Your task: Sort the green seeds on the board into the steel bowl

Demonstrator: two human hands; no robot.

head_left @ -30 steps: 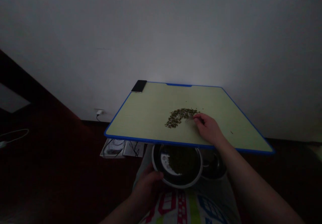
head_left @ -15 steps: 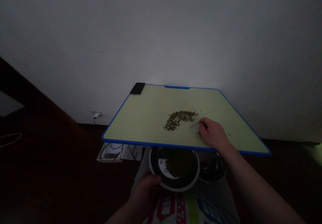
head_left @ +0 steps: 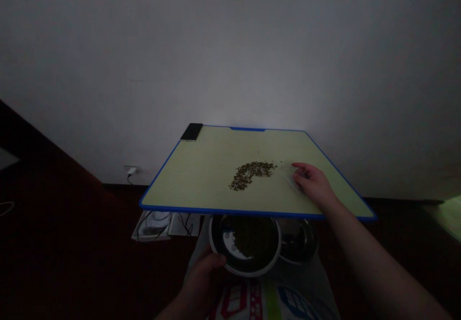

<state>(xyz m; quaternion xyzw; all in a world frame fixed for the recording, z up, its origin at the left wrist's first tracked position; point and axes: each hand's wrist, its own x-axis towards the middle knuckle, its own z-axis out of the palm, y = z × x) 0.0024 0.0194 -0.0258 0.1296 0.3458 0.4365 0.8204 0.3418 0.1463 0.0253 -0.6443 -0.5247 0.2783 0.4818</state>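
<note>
My right hand [head_left: 312, 183] is closed on the edge of a clear plastic dish [head_left: 289, 173], tilted over the pale board; its exact shape is hard to make out. Just left of the dish, small brown-green grains [head_left: 248, 172] lie in a curved patch on the board [head_left: 205, 185]. Down at my lap, my left hand [head_left: 204, 272] grips the near left rim of a white-rimmed bowl [head_left: 264, 269], thumb on the edge. Dark green grains [head_left: 254, 236] fill much of that bowl, and its pale bottom shows on the left.
A second, dark shiny bowl [head_left: 306, 243] sits right of the first, partly hidden by it. At the board's far left corner lies a black phone [head_left: 191, 132]. Below are a white box with cables [head_left: 153, 225] and a printed bag [head_left: 252, 301]. A plugged-in charger [head_left: 132, 171] is on the wall.
My right hand has shifted a little right and away from the grains, and the clear dish has tipped up. My left hand stays on the bowl. The whole view has shifted slightly.
</note>
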